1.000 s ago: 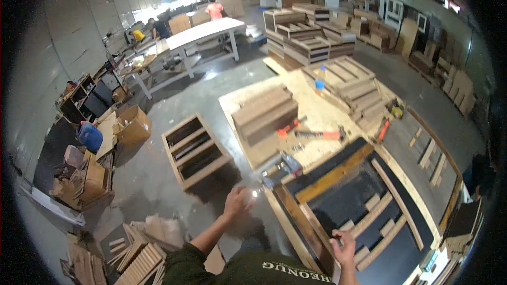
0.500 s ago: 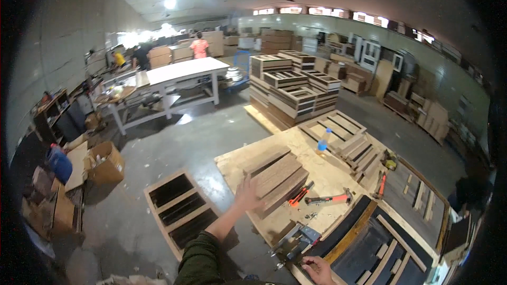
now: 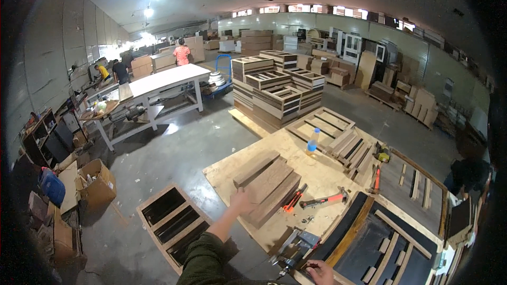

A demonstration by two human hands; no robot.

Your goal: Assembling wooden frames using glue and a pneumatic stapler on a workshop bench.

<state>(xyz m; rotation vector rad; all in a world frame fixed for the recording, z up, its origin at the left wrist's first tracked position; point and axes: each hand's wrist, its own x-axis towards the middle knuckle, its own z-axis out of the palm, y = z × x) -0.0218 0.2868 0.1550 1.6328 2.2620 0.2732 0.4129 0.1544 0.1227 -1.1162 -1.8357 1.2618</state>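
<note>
My left hand (image 3: 242, 201) is at the left end of a small group of wooden boards (image 3: 274, 182) on a plywood worktop (image 3: 222, 169); its fingers close over the end of a board and are partly hidden. Down at the lower edge, my right hand (image 3: 320, 273) has curled fingers beside a dark, wood-edged panel (image 3: 346, 253). Anything between those fingers is too small to make out. A grey metal tool (image 3: 298, 244) lies between my hands. Right of the boards are an orange-handled cutter (image 3: 294, 199) and a hammer (image 3: 325, 199) with small loose bits nearby.
A clear bottle with a blue label (image 3: 312, 141) stands by slatted frames (image 3: 338, 132). Another red-handled tool (image 3: 375, 179) lies further right. On the floor are a three-opening frame (image 3: 174, 221), a cardboard box (image 3: 96, 183) and stacked drawer-like frames (image 3: 274, 92). Several people work far off.
The view has shifted, so the scene sits a little further left. My left hand's spread fingers have closed at the boards' end; my right hand stays by the panel.
</note>
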